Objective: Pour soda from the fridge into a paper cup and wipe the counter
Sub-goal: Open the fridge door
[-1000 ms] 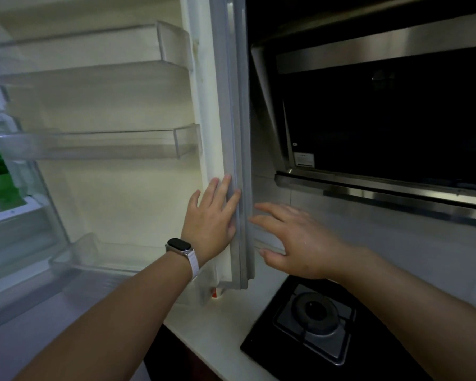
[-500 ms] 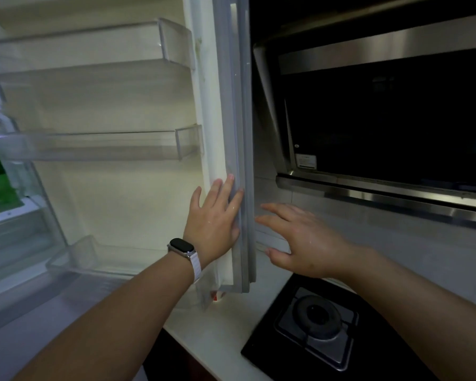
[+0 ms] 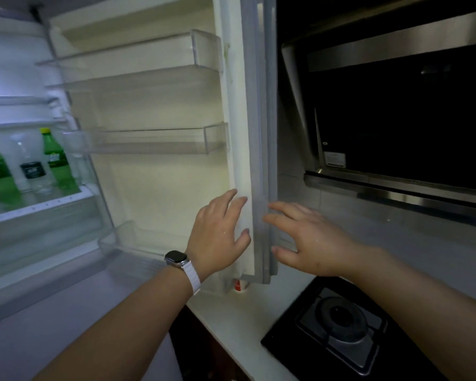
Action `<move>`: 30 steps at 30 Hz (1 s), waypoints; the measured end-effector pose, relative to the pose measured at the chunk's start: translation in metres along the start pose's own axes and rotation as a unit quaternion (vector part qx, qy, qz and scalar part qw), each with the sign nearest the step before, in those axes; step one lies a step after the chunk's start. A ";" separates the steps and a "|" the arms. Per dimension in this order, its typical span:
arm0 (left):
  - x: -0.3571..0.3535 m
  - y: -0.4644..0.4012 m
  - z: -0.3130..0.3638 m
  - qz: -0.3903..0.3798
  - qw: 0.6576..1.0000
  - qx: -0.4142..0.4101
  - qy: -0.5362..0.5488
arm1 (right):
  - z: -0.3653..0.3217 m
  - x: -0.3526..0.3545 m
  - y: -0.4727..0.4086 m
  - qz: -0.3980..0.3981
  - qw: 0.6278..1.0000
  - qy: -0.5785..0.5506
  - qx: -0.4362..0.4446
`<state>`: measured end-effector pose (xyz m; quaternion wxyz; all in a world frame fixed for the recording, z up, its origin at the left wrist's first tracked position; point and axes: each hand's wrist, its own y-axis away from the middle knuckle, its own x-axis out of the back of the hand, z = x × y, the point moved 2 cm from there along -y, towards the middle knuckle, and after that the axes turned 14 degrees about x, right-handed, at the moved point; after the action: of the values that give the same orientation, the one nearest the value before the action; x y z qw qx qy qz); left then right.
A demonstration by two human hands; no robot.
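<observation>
Now both hands lie open and flat, left hand [image 3: 217,237] and right hand [image 3: 311,243] flanking the fridge door [image 3: 254,133] edge; reach for a green soda bottle [image 3: 57,160] at the shelf's [image 3: 39,207] front edge.

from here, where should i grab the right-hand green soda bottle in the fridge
Grip the green soda bottle around its body just above the label, coming straight in from the open front. It stands upright on the shelf, with a clear bottle close on its left, so a frontal reach with the left hand avoids knocking that.
</observation>
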<state>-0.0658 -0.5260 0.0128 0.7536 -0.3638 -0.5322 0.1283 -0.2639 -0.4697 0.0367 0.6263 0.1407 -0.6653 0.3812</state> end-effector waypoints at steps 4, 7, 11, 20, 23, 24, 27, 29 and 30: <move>0.025 0.021 -0.031 -0.029 0.999 0.020 -0.035 | -0.017 -0.010 -0.017 0.001 0.999 -0.025 0.048; 0.048 0.040 -0.049 -0.039 0.995 0.054 -0.069 | -0.031 -0.016 -0.032 0.012 0.995 -0.048 0.089; 0.088 0.075 -0.077 -0.047 0.984 0.113 -0.128 | -0.056 -0.023 -0.055 0.023 0.986 -0.077 0.143; 0.180 0.144 -0.141 -0.044 0.947 0.213 -0.239 | -0.125 -0.037 -0.116 0.047 0.964 -0.105 0.242; 0.198 0.151 -0.172 -0.051 0.937 0.229 -0.257 | -0.145 -0.041 -0.144 0.054 0.959 -0.098 0.259; 0.201 0.153 -0.183 -0.051 0.936 0.231 -0.260 | -0.151 -0.043 -0.153 0.055 0.959 -0.097 0.261; 0.210 0.160 -0.223 -0.055 0.929 0.247 -0.269 | -0.170 -0.050 -0.185 0.057 0.957 -0.099 0.267; 0.216 0.160 -0.250 -0.055 0.926 0.249 -0.277 | -0.185 -0.055 -0.210 0.052 0.956 -0.096 0.271; 0.219 0.160 -0.263 -0.058 0.925 0.244 -0.287 | -0.192 -0.058 -0.224 0.051 0.956 -0.092 0.273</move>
<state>0.2885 -0.3944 0.0140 0.6401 -0.0850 -0.6983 0.3090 0.0349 -0.5057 0.0415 0.4796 0.3071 -0.5968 0.5653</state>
